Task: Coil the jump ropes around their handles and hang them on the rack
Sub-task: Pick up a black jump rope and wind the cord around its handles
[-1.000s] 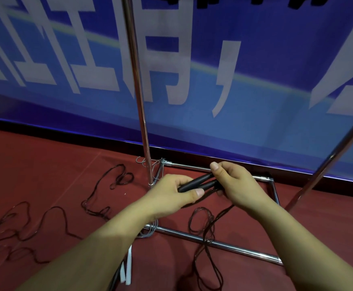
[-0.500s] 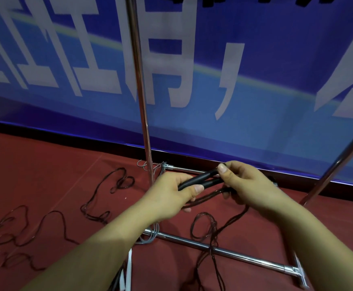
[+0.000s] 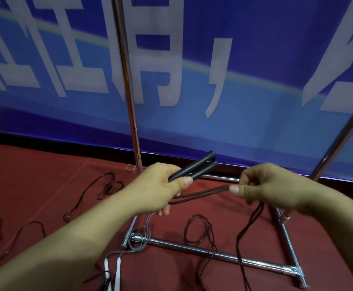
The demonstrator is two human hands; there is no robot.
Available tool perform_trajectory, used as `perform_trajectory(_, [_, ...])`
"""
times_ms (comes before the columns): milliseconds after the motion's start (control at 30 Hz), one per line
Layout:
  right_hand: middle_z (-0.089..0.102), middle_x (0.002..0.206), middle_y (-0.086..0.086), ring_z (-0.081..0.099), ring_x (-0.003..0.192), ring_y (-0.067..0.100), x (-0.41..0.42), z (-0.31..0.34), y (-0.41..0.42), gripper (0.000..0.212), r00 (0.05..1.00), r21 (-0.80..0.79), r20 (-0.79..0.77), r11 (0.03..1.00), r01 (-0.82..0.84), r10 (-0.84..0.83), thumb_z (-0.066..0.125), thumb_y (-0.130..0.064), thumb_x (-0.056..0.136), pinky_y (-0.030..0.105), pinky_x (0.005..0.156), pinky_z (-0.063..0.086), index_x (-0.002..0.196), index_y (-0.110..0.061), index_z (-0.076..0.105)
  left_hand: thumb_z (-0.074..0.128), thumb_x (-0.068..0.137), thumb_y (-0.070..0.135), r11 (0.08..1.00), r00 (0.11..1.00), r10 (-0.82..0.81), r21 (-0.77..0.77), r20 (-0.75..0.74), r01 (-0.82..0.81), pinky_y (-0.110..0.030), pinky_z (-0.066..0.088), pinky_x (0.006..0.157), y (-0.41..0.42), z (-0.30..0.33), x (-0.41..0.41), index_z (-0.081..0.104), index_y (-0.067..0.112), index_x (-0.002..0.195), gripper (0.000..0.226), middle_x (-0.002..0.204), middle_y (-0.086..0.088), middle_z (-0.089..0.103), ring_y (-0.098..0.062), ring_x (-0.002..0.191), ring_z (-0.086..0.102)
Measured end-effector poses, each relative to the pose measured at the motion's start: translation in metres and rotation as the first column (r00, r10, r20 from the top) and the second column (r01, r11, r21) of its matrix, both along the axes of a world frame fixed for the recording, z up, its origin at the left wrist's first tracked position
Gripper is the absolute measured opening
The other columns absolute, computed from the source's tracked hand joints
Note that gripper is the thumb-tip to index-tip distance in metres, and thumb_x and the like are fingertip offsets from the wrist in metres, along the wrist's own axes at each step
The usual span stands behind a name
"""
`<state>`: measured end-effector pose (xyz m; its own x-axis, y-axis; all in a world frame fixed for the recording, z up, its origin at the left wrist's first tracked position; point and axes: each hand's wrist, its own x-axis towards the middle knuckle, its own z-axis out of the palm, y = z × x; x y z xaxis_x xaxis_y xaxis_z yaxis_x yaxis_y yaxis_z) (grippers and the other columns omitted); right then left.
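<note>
**Two black handles in one hand, doubled cord pinched in the other**

The pair of black handles [image 3: 194, 168] lies side by side in the left hand [image 3: 161, 185], their free ends pointing up and to the right, above the red floor [image 3: 35, 185] and in front of the rack's rear base bar. The left hand is closed around their lower part, thumb pressed along the top. From under that hand the dark rope [image 3: 200, 193] runs as a doubled strand across to the right hand [image 3: 270, 185], which grips it between thumb and curled fingers. Past the right hand the strands drop, cross the front base bar and trail down to the bottom edge of the view; a loose loop of what seems to be the same cord lies on the floor inside the base, though the strands are too thin to trace with certainty.

The chrome rack [image 3: 192, 248] stands just behind and below the hands: one upright post rises left of centre, a second slants up at the right edge, and base bars form a rectangle on the floor. A grey rope with white handles [image 3: 119, 267] is looped about the front left corner of that base. More dark rope [image 3: 108, 185] lies in loose curls on the floor to the left. A blue banner [image 3: 255, 101] with large white characters fills the background.
</note>
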<state>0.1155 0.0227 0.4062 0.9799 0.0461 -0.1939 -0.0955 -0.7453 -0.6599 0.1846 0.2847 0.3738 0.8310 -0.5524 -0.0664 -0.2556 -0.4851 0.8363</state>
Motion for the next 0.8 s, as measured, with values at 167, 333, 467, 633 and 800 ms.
perform_trajectory(167, [0.048,0.049,-0.01,0.039,0.044,0.005,-0.003,-0.001,0.002,0.046,0.993,-0.074,0.092,0.994,0.085,-0.078,0.072,-0.058,0.077,0.019,0.048,0.036,0.069,-0.014,0.059,0.057,0.102,0.023,0.996,0.994,-0.086,-0.035,-0.067,0.084,-0.031,0.056,0.049,0.0,-0.001,-0.005,0.062,0.003,0.106,0.021,0.065,-0.002,0.055,-0.019,0.049,0.064])
perform_trajectory(333, [0.045,0.053,-0.01,0.036,0.049,0.007,-0.006,0.006,-0.003,0.041,0.991,-0.053,0.107,0.995,0.085,-0.079,0.072,-0.054,0.079,0.024,0.054,0.034,0.07,-0.016,0.063,0.055,0.103,0.025,0.999,0.997,-0.02,-0.028,-0.073,0.018,-0.028,0.051,0.045,0.007,-0.002,-0.003,0.06,0.012,0.099,0.015,0.071,0.001,0.054,-0.017,0.049,0.061])
perform_trajectory(467, [0.048,0.049,-0.003,0.044,0.049,0.012,-0.006,0.002,0.004,0.063,0.984,-0.144,0.057,0.974,0.177,-0.171,0.061,-0.078,0.071,0.028,0.056,0.039,0.058,-0.017,0.048,0.055,0.103,0.033,0.997,1.0,0.003,0.074,0.016,-0.004,-0.028,0.043,0.048,0.011,-0.005,-0.004,0.061,0.019,0.092,0.019,0.064,0.004,0.044,-0.015,0.052,0.046])
perform_trajectory(633, [0.041,0.056,-0.006,0.036,0.049,0.008,-0.001,0.004,0.009,0.046,0.963,-0.064,0.225,0.984,0.164,-0.146,0.06,-0.055,0.089,0.028,0.053,0.032,0.07,-0.013,0.058,0.051,0.101,0.045,0.998,0.998,-0.023,0.066,0.051,0.02,-0.026,0.03,0.046,0.009,-0.004,-0.01,0.057,0.028,0.067,0.038,0.053,0.011,0.036,-0.009,0.045,0.034])
perform_trajectory(800, [0.058,0.066,-0.002,0.049,0.061,0.011,-0.002,0.005,0.006,0.029,0.952,0.072,0.289,0.994,0.085,-0.102,0.06,-0.045,0.093,0.031,0.063,0.043,0.08,-0.02,0.069,0.047,0.103,0.041,0.999,0.993,-0.038,-0.036,-0.115,0.034,-0.022,0.031,0.04,0.014,0.003,-0.016,0.064,0.033,0.066,0.041,0.053,0.003,0.045,-0.01,0.038,0.038])
